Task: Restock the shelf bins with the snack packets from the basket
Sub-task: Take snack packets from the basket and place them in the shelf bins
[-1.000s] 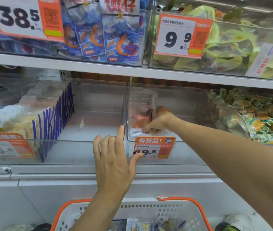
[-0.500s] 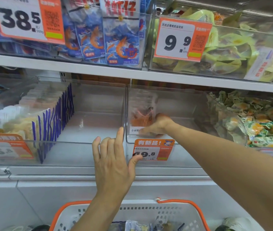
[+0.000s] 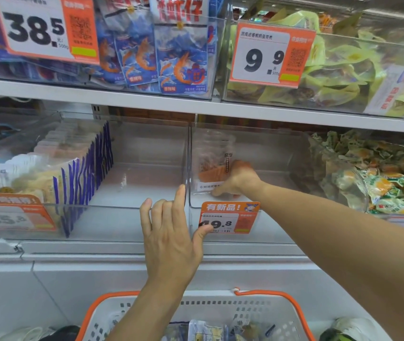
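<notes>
One price tag [image 3: 229, 218] (orange, "49.8") fronts the clear bin [image 3: 257, 153].

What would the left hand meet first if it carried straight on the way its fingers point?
Probably the clear bin divider: the left hand lies open against the bin fronts, index finger pointing up along that wall. Depth is unclear, so it may already touch.

Right hand [image 3: 239, 179] holds a clear orange-filled snack packet [image 3: 214, 166] upright inside a clear plastic shelf bin [image 3: 270, 153]; left hand [image 3: 171, 232] rests fingers-straight against its front.

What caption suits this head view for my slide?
Right hand sets a snack packet in the clear bin; left hand steadies its front.
</notes>
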Tool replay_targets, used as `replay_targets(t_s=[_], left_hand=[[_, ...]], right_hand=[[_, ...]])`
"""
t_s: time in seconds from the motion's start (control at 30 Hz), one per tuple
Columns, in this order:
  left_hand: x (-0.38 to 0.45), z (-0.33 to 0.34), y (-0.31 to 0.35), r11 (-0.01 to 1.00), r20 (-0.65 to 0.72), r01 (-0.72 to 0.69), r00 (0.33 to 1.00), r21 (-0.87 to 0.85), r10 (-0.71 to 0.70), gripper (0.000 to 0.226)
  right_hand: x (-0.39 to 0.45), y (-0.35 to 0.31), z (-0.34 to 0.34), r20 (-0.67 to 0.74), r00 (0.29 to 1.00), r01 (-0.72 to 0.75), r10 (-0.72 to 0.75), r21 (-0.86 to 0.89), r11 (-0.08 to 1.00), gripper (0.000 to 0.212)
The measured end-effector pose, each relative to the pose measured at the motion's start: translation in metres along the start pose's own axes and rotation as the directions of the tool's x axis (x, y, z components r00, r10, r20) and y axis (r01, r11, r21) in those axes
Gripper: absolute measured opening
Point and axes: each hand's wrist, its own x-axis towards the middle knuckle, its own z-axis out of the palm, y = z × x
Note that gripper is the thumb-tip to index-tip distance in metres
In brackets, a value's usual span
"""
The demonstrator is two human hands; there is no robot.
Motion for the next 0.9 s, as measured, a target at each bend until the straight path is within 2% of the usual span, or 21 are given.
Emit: replay_targets(t_s=[0.17, 0.33, 0.43, 0.5, 0.57, 0.6, 0.67, 0.7, 0.73, 0.77, 0.8, 0.83, 0.87, 0.9], left_hand=[[-0.001, 0.001, -0.001, 1.000, -0.004, 0.002, 1.000, -0.030, -0.002, 0.083], [0.000, 0.001, -0.003, 0.999, -0.018, -0.031, 0.999, -0.036, 0.030, 0.081], [0.001, -0.001, -0.004, 0.997, -0.014, -0.040, 0.999, -0.063, 0.039, 0.079], [0.003, -0.004, -0.005, 0.997, 0.021, -0.039, 0.999, -0.070, 0.040, 0.081], [0.004, -0.010, -0.006, 0.993, 0.039, -0.041, 0.998, -0.114, 0.045, 0.077], [0.004, -0.015, -0.005, 0.985, 0.021, -0.032, 0.999, -0.169, 0.036, 0.072], [-0.009, -0.027, 0.001, 0.944, -0.058, -0.003, 0.998, -0.331, -0.018, 0.058], [-0.023, -0.032, 0.004, 0.914, -0.066, 0.011, 0.997, -0.406, -0.041, 0.049], [-0.041, -0.036, 0.008, 0.880, -0.005, 0.043, 0.999, -0.473, -0.052, 0.039], [-0.062, -0.039, 0.010, 0.849, 0.142, 0.114, 0.989, -0.516, -0.047, 0.029], [-0.085, -0.038, 0.010, 0.826, 0.352, 0.224, 0.935, -0.518, -0.034, 0.024], [-0.111, -0.036, 0.009, 0.832, 0.569, 0.329, 0.822, -0.447, -0.019, 0.023], [-0.140, -0.030, 0.006, 0.874, 0.740, 0.362, 0.672, -0.325, -0.003, 0.028], [-0.169, -0.025, 0.003, 0.922, 0.858, 0.327, 0.514, -0.208, 0.011, 0.035]], right_hand=[[-0.004, 0.002, 0.009, 0.103, 0.995, 0.007, 0.000, -0.071, 0.997, 0.061], [-0.005, 0.001, -0.001, 0.227, 0.970, -0.126, 0.083, 0.180, 0.976, 0.059], [-0.013, 0.006, -0.018, 0.302, 0.945, -0.189, 0.123, 0.203, 0.961, 0.046], [-0.025, 0.014, -0.041, 0.180, 0.974, -0.165, 0.135, 0.163, 0.973, 0.034], [-0.047, 0.026, -0.066, -0.091, 0.993, -0.057, 0.069, 0.136, 0.989, 0.024], [-0.062, 0.031, -0.076, -0.260, 0.966, 0.028, 0.010, 0.141, 0.990, 0.018], [-0.105, 0.040, -0.084, -0.556, 0.821, 0.241, -0.129, 0.135, 0.961, 0.013], [-0.132, 0.043, -0.081, -0.631, 0.756, 0.339, -0.175, 0.148, 0.929, 0.011], [-0.158, 0.048, -0.073, -0.662, 0.720, 0.419, -0.209, 0.174, 0.891, 0.009], [-0.181, 0.054, -0.057, -0.661, 0.712, 0.472, -0.237, 0.201, 0.859, 0.007], [-0.205, 0.062, -0.037, -0.627, 0.735, 0.491, -0.257, 0.231, 0.840, 0.007], [-0.225, 0.071, -0.011, -0.555, 0.787, 0.477, -0.269, 0.271, 0.836, 0.007], [-0.244, 0.079, 0.018, -0.449, 0.849, 0.441, -0.280, 0.308, 0.843, 0.009], [-0.260, 0.088, 0.048, -0.307, 0.907, 0.387, -0.290, 0.330, 0.861, 0.011]])
